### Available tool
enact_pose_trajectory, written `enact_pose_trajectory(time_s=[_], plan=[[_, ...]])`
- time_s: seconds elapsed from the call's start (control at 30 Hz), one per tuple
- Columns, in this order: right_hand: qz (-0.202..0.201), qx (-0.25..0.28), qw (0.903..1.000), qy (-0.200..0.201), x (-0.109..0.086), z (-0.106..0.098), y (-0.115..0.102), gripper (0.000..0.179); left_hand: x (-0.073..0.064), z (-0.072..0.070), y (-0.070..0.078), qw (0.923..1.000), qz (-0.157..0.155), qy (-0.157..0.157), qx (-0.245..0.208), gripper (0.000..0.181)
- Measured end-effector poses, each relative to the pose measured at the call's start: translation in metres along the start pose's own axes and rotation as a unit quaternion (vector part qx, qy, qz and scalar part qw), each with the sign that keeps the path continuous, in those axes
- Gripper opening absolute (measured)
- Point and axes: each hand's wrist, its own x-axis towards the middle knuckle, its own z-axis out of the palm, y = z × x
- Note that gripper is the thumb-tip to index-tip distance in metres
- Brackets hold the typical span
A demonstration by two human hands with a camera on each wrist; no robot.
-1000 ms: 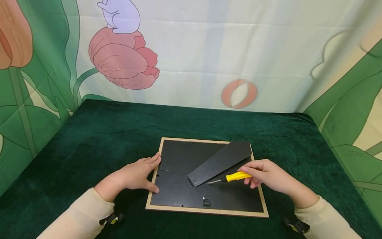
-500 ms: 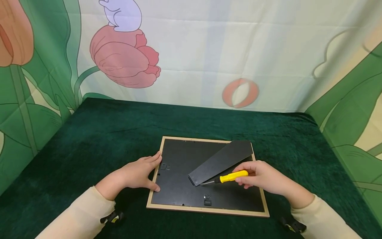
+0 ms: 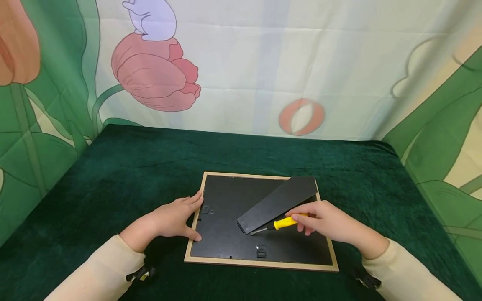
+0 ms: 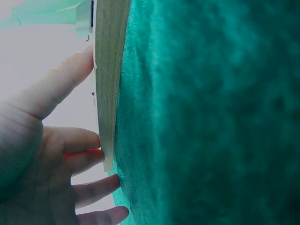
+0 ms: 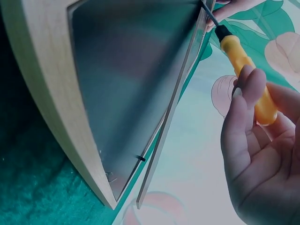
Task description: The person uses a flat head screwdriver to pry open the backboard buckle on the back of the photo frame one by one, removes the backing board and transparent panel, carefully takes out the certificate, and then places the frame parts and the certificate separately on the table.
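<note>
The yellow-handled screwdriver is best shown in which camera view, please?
The right wrist view: it shows the yellow-handled screwdriver largest, with much of its handle, black collar and metal shaft. The head view shows it smaller, including its tip, with the right hand covering part of the handle. The left wrist view does not show it.

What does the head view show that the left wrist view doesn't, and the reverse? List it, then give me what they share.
Head only: the right hand, holding the yellow screwdriver. Left wrist only: the palm side of the left hand. Both: the left hand itself, touching the wooden frame, and the green cloth beneath.
</note>
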Motion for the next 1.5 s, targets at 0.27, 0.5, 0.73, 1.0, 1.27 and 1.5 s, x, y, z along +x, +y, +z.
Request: enact_pose_trajectory(time_s=[0.27, 0.5, 0.73, 1.0, 1.27, 1.5], plan=[[-0.016, -0.053, 0.9985, 0.000, 0.001, 0.003, -0.005, 0.018, -0.001, 0.001, -0.003, 1.0000, 0.002, 0.001, 0.000, 0.101], [-0.035, -0.060, 0.9973, -0.022, 0.009, 0.011, -0.006, 0.012, 0.001, 0.001, -0.001, 1.0000, 0.000, -0.001, 0.006, 0.101], [-0.080, -0.125, 0.9884, -0.034, 0.020, 0.016, -0.012, 0.023, 0.001, 0.001, 0.000, 1.0000, 0.003, -0.001, 0.005, 0.101], [-0.117, -0.173, 0.9780, -0.008, 0.032, 0.021, -0.019, 0.017, 0.002, 0.000, 0.001, 1.0000, 0.003, -0.001, 0.007, 0.101], [-0.053, -0.163, 0.9852, 0.003, 0.038, 0.024, -0.025, 0.013, 0.002, -0.001, 0.001, 1.0000, 0.002, -0.001, 0.008, 0.101], [-0.078, -0.190, 0.9786, 0.001, 0.043, 0.025, -0.024, 0.017, 0.000, 0.000, 0.001, 1.0000, 0.003, -0.002, 0.006, 0.102]])
